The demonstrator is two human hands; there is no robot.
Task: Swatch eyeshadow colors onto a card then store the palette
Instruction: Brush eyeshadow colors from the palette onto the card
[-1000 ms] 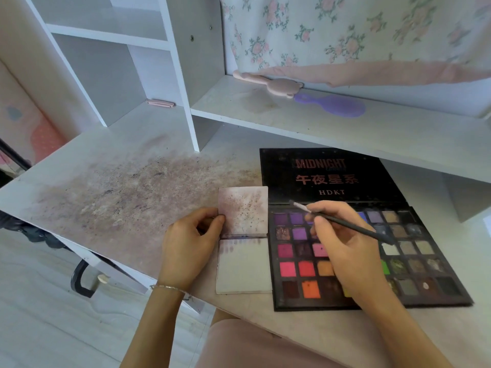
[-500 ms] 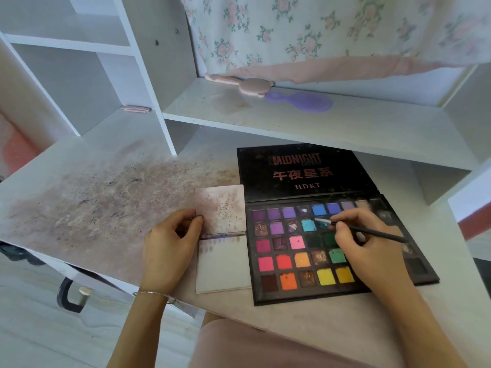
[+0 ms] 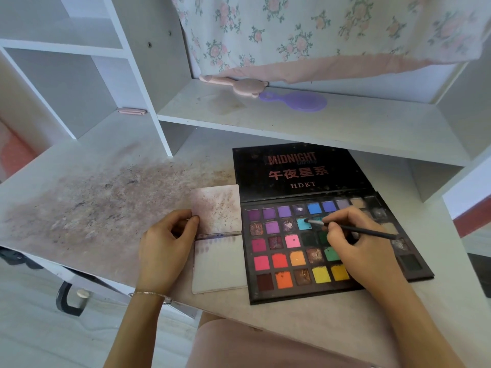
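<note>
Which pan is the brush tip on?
The turquoise pan, second row, fourth from the left in the palette. The brush, held by the right hand, touches it; neighbouring pans are purple or blue.

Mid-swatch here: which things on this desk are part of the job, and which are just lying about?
In use:
- open black eyeshadow palette
- thin black brush, gripped by right hand, tip at turquoise pan
- folded white swatch card, steadied by left hand

Lying about:
- purple hand mirror
- pink bear-shaped brush
- pink clip

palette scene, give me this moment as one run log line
step: loading brush | right hand: holds brush, tip on turquoise pan | left hand: holds card | palette: open on desk
</note>
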